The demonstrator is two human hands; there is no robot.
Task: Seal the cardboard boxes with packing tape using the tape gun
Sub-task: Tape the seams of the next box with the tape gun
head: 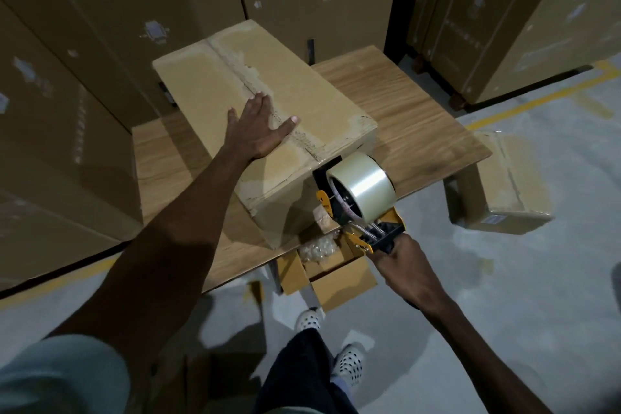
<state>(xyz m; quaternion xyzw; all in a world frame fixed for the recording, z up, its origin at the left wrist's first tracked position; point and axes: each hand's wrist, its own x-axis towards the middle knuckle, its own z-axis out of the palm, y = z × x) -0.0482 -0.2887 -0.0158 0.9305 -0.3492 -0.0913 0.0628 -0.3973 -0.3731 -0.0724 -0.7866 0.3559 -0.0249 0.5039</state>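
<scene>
Two hands are in use. The left hand is laid flat, fingers straight, on top of the long brown cardboard box, which lies on the wood-grain tabletop; its thumb reaches across the centre seam. The right hand is wrapped round the handle of the yellow-and-black tape gun, its grip clamped there. The gun, loaded with a clear tape roll, is held against the box's near end face, just below the seam. For a clean seal, the tape is best anchored on that end face, then drawn over the edge and along the seam with steady downward pressure, while the flaps are pinned shut by the flat hand, which should be kept out of the gun's path.
</scene>
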